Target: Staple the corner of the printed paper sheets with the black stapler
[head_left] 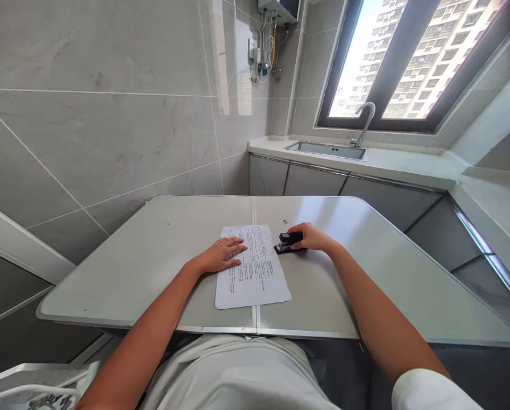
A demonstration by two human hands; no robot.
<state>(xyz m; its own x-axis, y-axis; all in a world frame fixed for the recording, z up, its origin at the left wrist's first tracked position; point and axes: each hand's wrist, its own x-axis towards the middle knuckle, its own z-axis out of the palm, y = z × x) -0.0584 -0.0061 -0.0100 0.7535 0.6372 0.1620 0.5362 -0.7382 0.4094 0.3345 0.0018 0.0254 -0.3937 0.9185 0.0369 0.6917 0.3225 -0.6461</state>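
Printed paper (258,279) lies on the folding table in front of me, its text running sideways; whether it is one sheet or a stack I cannot tell. My left hand (220,254) rests flat on its left part, fingers stretched out. Just past the paper's right edge, my right hand (312,237) is wrapped around the back of a black stapler (285,243). The stapler stands on the table with its jaw end pointing left, close to the paper's edge. Part of its rear is hidden by my fingers.
The pale folding table (130,267) has a seam down its middle. Tiny dark bits (285,221) lie beyond the stapler. Past the table are a counter with a sink (327,150) and faucet (363,125), and a window. A tiled wall (109,125) rises at left.
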